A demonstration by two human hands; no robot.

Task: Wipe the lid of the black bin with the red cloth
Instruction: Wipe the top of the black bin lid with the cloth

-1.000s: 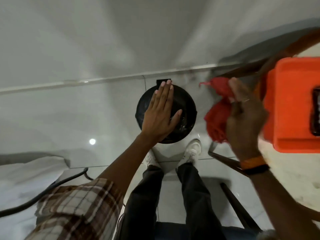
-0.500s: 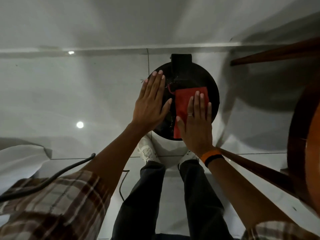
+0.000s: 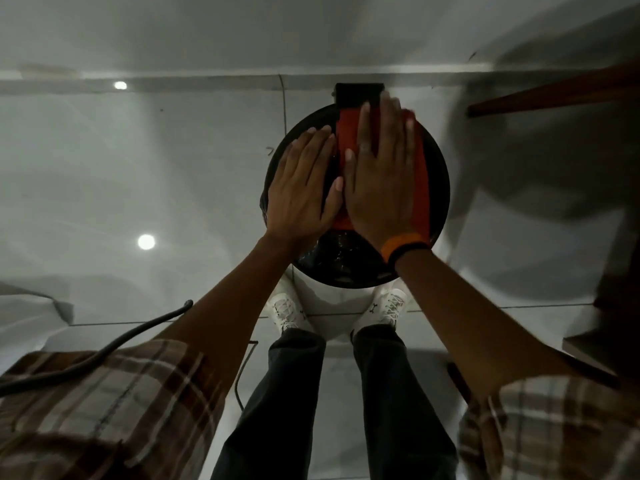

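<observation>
We see, centre of frame | right hand [image 3: 382,188] flat, pressing red cloth [image 3: 420,188] on black bin lid [image 3: 440,174] | left hand [image 3: 301,188] flat, fingers released, on lid beside it

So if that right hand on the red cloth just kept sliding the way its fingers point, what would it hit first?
Probably the black hinge block at the far edge of the bin lid. The right hand, flat on the red cloth, already has its fingertips beside it. The wall lies just beyond, though depth is unclear.
</observation>
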